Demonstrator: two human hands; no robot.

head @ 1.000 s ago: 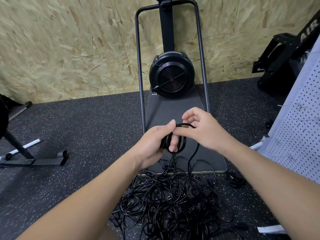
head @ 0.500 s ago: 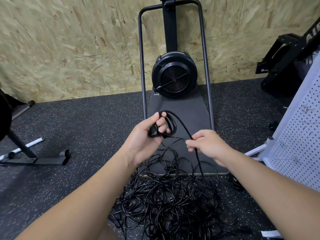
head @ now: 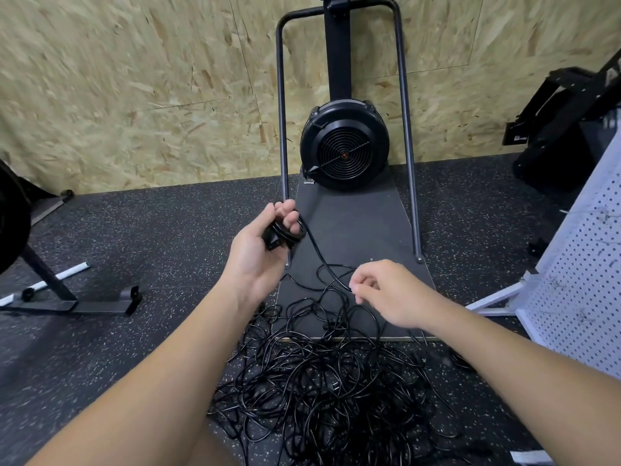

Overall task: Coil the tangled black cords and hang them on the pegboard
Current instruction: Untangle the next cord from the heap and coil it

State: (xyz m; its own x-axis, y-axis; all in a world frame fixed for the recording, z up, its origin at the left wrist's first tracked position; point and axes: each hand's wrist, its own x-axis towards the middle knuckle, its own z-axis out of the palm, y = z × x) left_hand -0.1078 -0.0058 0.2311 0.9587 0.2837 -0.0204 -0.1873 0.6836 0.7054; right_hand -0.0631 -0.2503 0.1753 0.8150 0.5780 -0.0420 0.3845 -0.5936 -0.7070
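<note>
Black cords (head: 322, 391) lie in a loose tangled heap on the speckled rubber floor (head: 141, 237), near the person and partly over the near edge of a dark platform (head: 356, 237); the heap spreads wider left to right than near to far.

In the head view, the left hand (head: 262, 243) is raised over the platform's left edge, fingers curled round a small coil (head: 285, 232) of cord with its plug end tucked against the palm. The coil's loops stand roughly upright, their opening facing right. From it one strand (head: 316, 250) runs down and to the right, toward the near side, into the heap.

The right hand (head: 386, 290) hovers lower and to the right, above the heap, fingers loosely curled; whether the fingertips pinch the strand cannot be told.

Beyond the platform a black fan unit (head: 344, 146) sits inside a tall tubular frame (head: 282, 112) against a chipboard wall (head: 134, 89). A white pegboard (head: 578, 297) stands at the right.
</note>
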